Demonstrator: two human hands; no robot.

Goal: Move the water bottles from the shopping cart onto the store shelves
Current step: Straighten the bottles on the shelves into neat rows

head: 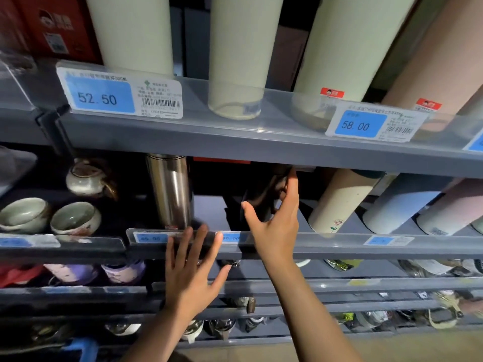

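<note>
Presently, item one: the placing step, by our reading — a dark bottle point(261, 197) stands on the middle shelf point(339, 248), deep in shadow under the upper shelf point(235, 145), and we judge it just set down or being nudged into its slot.

Item two: right hand point(271, 226). We reach into the shelf with fingers extended along the bottle's right side and the thumb spread toward 9 o'clock across its front. The hand looks loosely open around the bottle rather than clamped; whether the fingertips press the far side, we cannot tell — it is too dark there.

Item three: left hand point(190, 267). Fingers straight and splayed, holding nothing, lying over the front rail of the middle shelf by a blue price tag point(150, 238).

Item four: position. The dark bottle sits at 12 o'clock from our right palm and at 1 o'clock from the left hand. A steel flask point(170, 192) stands at its 9 o'clock, a cream bottle point(339, 202) leans at its 3 o'clock.

Item five: next move, as we judge it. Steady the bottle upright, draw the right hand out without tipping it, and return to the cart, which is out of view.
</note>
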